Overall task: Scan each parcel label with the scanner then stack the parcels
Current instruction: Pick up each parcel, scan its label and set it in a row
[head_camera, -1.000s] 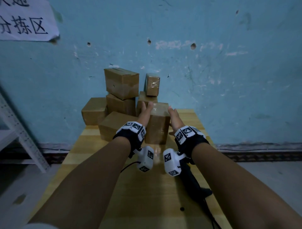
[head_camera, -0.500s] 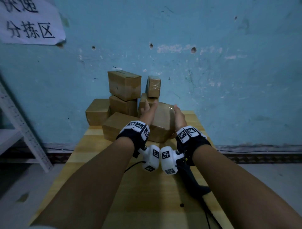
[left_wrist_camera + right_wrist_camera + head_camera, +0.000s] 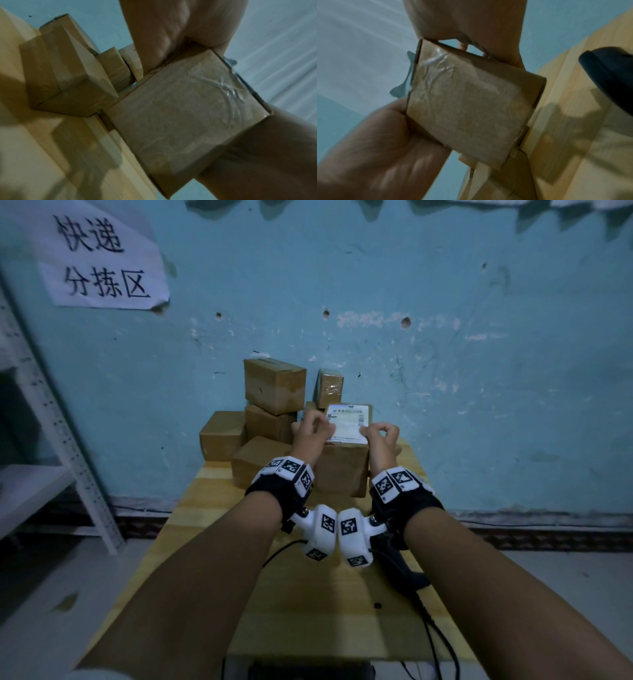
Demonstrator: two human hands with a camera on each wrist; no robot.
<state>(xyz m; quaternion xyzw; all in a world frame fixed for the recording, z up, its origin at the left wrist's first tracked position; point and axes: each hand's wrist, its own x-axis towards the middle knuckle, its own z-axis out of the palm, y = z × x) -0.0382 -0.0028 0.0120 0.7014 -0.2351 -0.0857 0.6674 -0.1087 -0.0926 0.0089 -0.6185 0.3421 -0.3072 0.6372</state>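
A brown cardboard parcel [image 3: 340, 467] stands on end at the far middle of the wooden table [image 3: 212, 546], its white label [image 3: 348, 421] facing up. My left hand [image 3: 310, 431] grips its upper left edge with fingers curled over the label. My right hand [image 3: 380, 436] grips the upper right edge the same way. The wrist views show its taped side [image 3: 180, 119] [image 3: 465, 108] held between both hands. The black scanner [image 3: 402, 571] lies on the table under my right forearm, its dark body [image 3: 611, 79] close to the parcel.
Several more brown parcels [image 3: 274, 385] are piled against the blue wall behind and to the left. A small taped box [image 3: 329, 388] sits on top at the back. A white metal shelf [image 3: 41, 440] stands at the left. Cables [image 3: 431, 642] run off the table's near edge.
Both hands tipped the parcel up and turned it, so the white label now faces up. Fingers that lay flat on its sides now curl over the top edges.
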